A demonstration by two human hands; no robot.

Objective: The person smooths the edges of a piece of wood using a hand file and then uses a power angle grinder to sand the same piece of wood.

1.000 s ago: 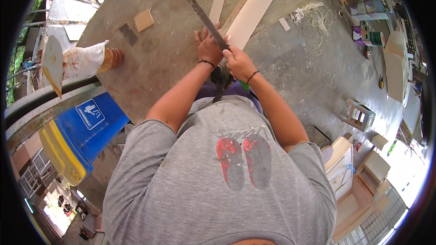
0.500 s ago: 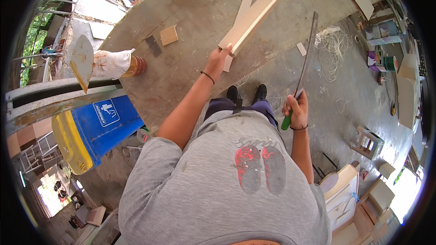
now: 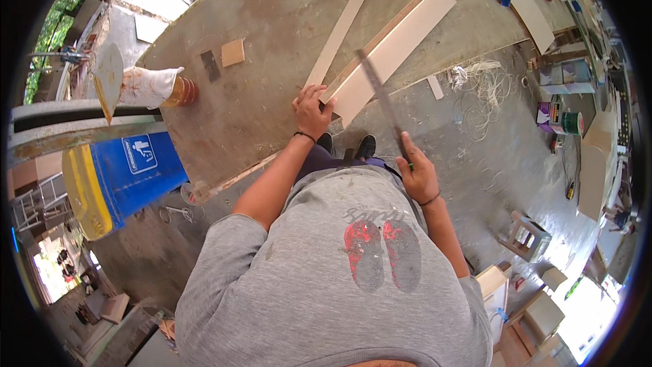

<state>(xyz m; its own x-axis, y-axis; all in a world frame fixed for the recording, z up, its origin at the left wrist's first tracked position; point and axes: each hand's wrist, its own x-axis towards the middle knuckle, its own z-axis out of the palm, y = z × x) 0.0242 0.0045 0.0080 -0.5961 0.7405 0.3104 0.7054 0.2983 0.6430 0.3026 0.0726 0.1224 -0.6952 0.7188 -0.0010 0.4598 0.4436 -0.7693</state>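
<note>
Pale wooden board [image 3: 401,44] is held on a worktop [image 3: 244,122] by the left hand [image 3: 313,115], fingers clamped on its near end; a long green-handled blade [image 3: 382,92] is gripped by the right hand [image 3: 419,173]; what the blue bin [image 3: 151,180] contains is hidden.

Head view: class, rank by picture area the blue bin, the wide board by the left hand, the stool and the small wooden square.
1. Blue bin
2. Wide board
3. Stool
4. Wooden square
Apparent size only; true sizes are unsure.
</note>
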